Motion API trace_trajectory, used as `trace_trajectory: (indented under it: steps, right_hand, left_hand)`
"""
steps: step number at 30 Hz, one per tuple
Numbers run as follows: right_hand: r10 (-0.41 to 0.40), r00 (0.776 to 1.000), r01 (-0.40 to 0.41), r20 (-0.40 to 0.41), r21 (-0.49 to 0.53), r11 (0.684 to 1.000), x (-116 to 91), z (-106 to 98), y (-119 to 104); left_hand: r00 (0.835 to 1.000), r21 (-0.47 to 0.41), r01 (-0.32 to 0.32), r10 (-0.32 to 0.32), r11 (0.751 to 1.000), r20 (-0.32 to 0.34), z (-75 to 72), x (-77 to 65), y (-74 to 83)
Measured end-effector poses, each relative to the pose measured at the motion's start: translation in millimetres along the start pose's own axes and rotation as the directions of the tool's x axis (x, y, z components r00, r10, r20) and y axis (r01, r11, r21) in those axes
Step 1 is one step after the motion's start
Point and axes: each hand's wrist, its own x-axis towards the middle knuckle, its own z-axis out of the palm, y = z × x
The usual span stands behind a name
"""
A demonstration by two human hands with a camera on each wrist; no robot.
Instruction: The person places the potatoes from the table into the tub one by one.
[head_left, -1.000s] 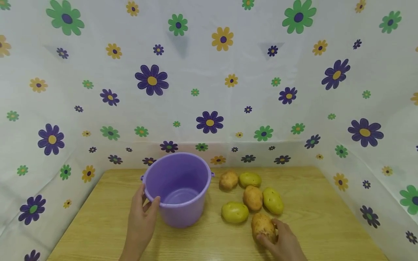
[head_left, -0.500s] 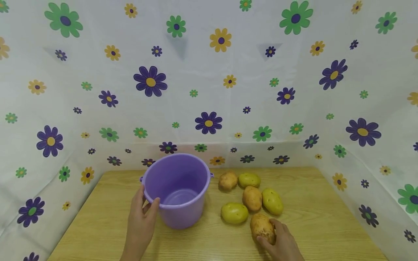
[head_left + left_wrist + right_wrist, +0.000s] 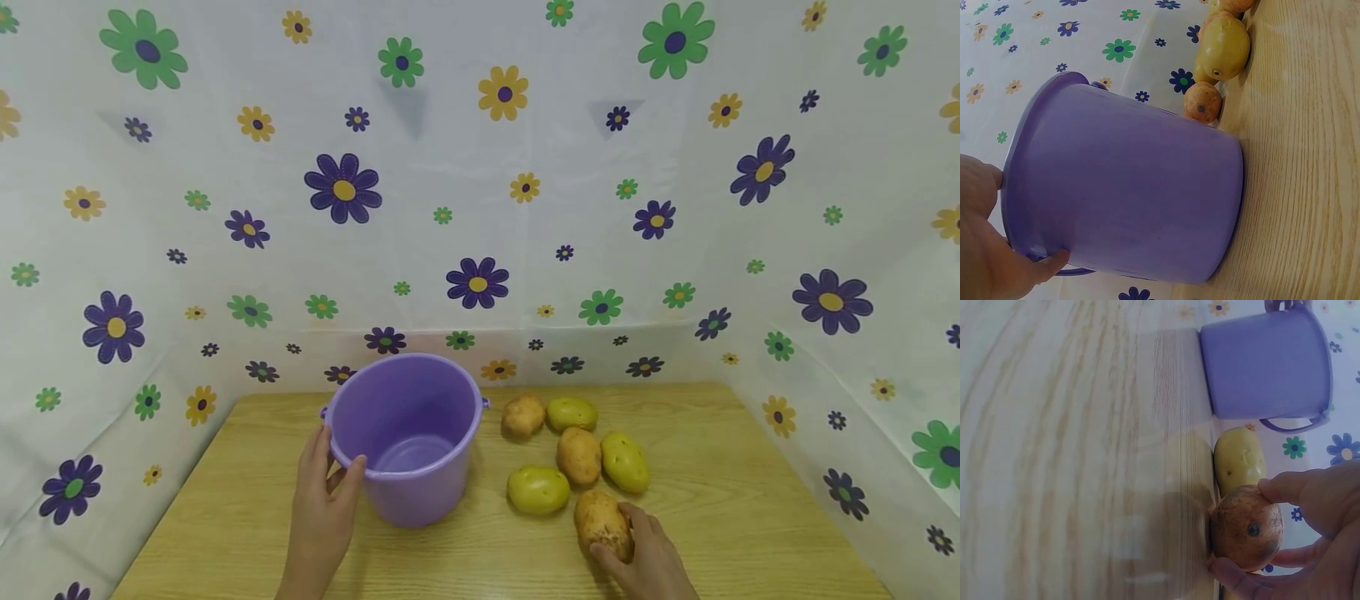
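Note:
A purple bucket (image 3: 416, 492) stands upright on the wooden table, its inside bare. My left hand (image 3: 324, 500) pinches the near left part of its rim; in the left wrist view the thumb (image 3: 1054, 264) lies against the outer wall. On the right, a brown potato (image 3: 602, 525) rests on the table at the near end of the group. My right hand (image 3: 651, 554) holds it from its right side, thumb and fingers on opposite sides, as the right wrist view also shows. Just behind it lie a smooth yellow-green potato (image 3: 538, 490) and another brown potato (image 3: 580, 456).
Another yellow-green potato (image 3: 625, 462) lies right of the middle one. Farther back are a brown potato (image 3: 523, 416) and a yellow-green potato (image 3: 572, 413). A white flowered sheet (image 3: 480, 225) closes off the table's (image 3: 720, 467) back and sides. The bucket's handle (image 3: 1288, 428) hangs behind it.
The head view has shifted very slightly. Both hands, the bucket and the potatoes keep their places; nothing has been lifted or let go.

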Motion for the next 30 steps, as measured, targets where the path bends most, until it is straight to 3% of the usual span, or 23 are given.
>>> trace_trajectory:
  steps: [8, 24, 30]
  right_hand:
    - [0.007, 1.000, -0.007, 0.015, -0.007, 1.000, 0.5, -1.8, -0.4]
    - [0.050, 0.999, -0.050, 0.019, 0.026, 0.998, 0.3, -3.9, 1.6]
    - [0.052, 0.999, -0.053, 0.011, 0.065, 0.996, -0.7, -12.5, -0.6]
  left_hand:
    - [0.998, -0.011, -0.059, 0.059, 0.998, 0.004, -0.5, 2.1, 0.3]
    - [0.998, -0.004, -0.042, 0.043, 0.999, 0.035, -3.0, 1.5, 2.2]
    - [0.999, 0.019, -0.007, 0.006, 1.000, 0.054, -6.0, 1.9, 4.7]
